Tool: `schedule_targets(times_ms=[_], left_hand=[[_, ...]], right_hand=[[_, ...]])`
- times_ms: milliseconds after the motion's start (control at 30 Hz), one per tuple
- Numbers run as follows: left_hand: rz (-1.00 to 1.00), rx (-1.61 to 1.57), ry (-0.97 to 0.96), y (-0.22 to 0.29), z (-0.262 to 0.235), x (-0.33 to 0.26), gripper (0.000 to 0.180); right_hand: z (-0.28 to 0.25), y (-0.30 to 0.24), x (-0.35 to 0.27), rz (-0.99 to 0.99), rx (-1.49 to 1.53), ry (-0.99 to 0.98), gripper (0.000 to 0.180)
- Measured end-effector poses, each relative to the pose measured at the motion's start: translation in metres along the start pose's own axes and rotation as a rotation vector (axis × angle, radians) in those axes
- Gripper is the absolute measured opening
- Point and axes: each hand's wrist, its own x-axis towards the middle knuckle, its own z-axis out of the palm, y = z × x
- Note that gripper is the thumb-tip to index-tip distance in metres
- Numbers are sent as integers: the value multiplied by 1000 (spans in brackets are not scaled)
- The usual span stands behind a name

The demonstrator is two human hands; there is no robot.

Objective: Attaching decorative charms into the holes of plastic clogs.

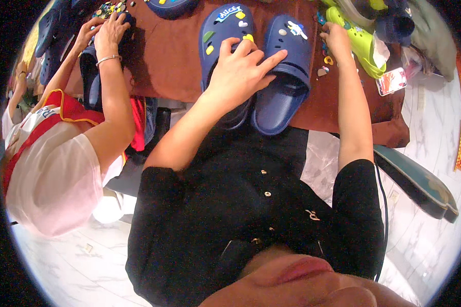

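Two navy blue clogs stand side by side before me. The left clog (210,30) carries several charms: a blue lettered banner, white, yellow and green pieces. On the right clog (298,46) are a white-and-blue figure charm and a small pale one. My left hand (243,66) lies across both, fingers apart, one fingertip touching the right clog's upper. It hides part of the left clog. My right hand (337,38) reaches in among loose charms (323,70) beside a lime green clog (354,43). Its fingers are bent and drawn together; what they hold, if anything, is hidden.
A brown cloth (159,46) covers the table. Another blue clog (171,7) sits at the far edge. At left, a person (61,153) handles a dark clog near heaped charms (110,9). A red-and-white card-like item (392,82) lies at the right edge.
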Motion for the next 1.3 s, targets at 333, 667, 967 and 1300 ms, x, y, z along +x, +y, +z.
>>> schedule_targets(times_ms=[333, 667, 967, 1300], left_hand=[[-37, 24, 36, 0, 7, -2, 59], [-31, 43, 58, -4, 4, -2, 56], [-27, 13, 48, -3, 5, -2, 58], [-36, -28, 38, -7, 6, -4, 61]], right_hand=[[-33, -33, -48, 147, 585, 210, 27], [-32, -74, -108, 372, 1531, -107, 23], [-28, -63, -96, 354, 1477, -185, 20], [-42, -55, -78, 253, 1236, -364, 18]])
